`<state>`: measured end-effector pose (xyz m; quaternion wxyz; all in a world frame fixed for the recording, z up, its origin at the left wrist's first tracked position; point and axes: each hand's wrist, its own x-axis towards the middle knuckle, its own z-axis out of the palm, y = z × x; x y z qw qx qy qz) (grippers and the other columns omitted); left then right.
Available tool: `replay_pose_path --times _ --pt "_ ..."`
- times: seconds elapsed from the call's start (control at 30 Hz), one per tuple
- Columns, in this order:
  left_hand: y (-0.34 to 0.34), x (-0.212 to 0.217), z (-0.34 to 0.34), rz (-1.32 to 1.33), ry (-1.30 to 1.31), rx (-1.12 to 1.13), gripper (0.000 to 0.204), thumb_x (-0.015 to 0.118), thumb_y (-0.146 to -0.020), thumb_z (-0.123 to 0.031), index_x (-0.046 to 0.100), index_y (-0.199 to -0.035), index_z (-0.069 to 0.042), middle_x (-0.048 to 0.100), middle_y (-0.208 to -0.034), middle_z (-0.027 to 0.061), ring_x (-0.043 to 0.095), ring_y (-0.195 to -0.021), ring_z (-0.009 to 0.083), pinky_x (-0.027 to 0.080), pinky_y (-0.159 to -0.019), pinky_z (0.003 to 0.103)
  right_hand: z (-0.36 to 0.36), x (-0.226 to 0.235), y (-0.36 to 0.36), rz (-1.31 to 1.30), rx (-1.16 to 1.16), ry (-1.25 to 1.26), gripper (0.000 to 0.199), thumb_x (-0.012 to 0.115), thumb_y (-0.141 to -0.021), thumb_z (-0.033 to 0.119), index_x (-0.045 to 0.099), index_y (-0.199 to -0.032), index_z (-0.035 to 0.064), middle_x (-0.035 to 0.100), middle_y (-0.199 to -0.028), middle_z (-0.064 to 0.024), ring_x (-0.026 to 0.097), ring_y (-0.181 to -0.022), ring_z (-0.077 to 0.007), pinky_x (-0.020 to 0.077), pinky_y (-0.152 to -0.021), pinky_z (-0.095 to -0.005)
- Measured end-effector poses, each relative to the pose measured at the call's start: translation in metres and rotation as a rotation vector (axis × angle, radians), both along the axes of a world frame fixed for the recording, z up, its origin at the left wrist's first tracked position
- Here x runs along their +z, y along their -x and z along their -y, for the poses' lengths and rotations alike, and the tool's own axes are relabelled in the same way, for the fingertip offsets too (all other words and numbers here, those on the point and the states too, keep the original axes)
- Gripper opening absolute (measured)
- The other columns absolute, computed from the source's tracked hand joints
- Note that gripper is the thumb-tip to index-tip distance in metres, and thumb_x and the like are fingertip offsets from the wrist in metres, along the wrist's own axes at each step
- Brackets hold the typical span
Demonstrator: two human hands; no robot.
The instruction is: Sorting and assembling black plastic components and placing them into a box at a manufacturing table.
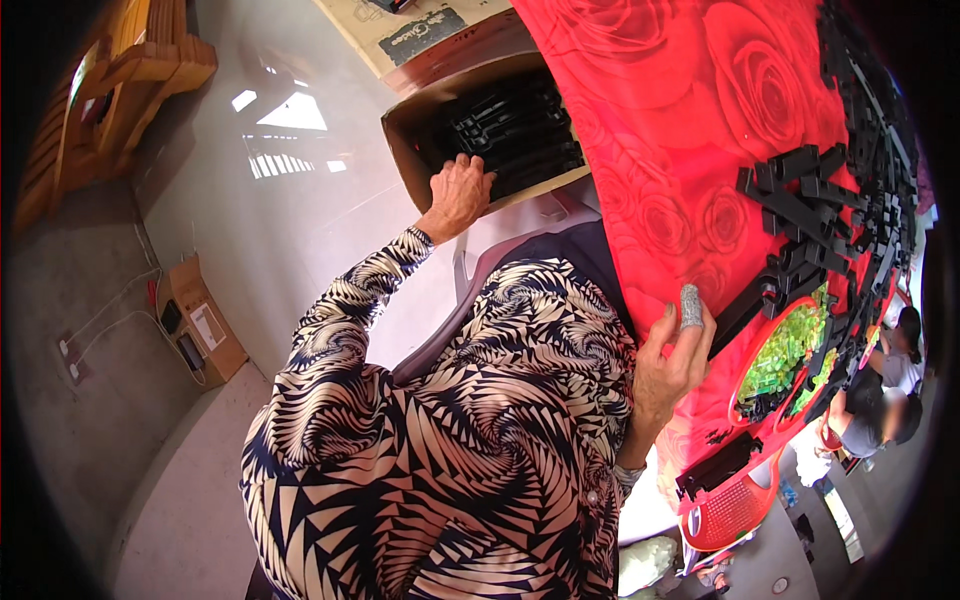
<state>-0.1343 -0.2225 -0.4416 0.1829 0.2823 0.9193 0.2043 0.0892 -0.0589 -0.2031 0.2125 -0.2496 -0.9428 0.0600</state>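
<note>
My left hand (462, 192) reaches over the near edge of an open cardboard box (400, 150), its fingers curled down and pressed together. Their tips are hidden, so what they grip cannot be made out. Long black plastic-looking pieces (510, 125) lie in rows inside that box, right beside the hand. My right hand (672, 368) is at the near edge of the red rose-patterned tablecloth (665, 225), thumb and fingers loosely bent and apart. Grey wrapping covers one fingertip. A black strip (740, 318) lies against the far side of these fingers; no grip on it shows.
Many black pieces (805, 205) are heaped across the right of the table. Red-rimmed baskets (775, 365) stand among them, and another red basket (715, 525) is below the table edge. Other people (880, 400) are at the far right. Wooden furniture (150, 75) stands at upper left.
</note>
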Motion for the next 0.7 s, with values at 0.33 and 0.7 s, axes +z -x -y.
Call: replay_pose_path --times 0.33,0.7 --pt "0.036 -0.021 -0.034 -0.417 -0.171 -0.107 0.026 0.072 -0.073 -0.013 0.058 -0.094 -0.007 0.053 -0.096 0.0118 0.05 -0.091 0.0294 0.041 -0.078 0.041 -0.005 -0.003 0.003 0.037 0.088 -0.085 0.017 0.068 -0.087 -0.004 0.063 -0.102 -0.0094 0.066 -0.099 -0.0213 0.069 -0.076 -0.0341 0.0562 -0.057 -0.0388" --pt "0.027 -0.014 -0.032 -0.273 -0.328 -0.017 0.031 0.07 -0.07 -0.01 0.056 -0.097 -0.005 0.053 -0.095 0.013 0.051 -0.097 0.0308 0.042 -0.08 0.042 -0.001 -0.004 0.001 0.104 0.015 0.025 0.02 0.066 -0.087 -0.004 0.065 -0.107 -0.008 0.065 -0.1 -0.0205 0.068 -0.086 -0.036 0.0555 -0.069 -0.0407"
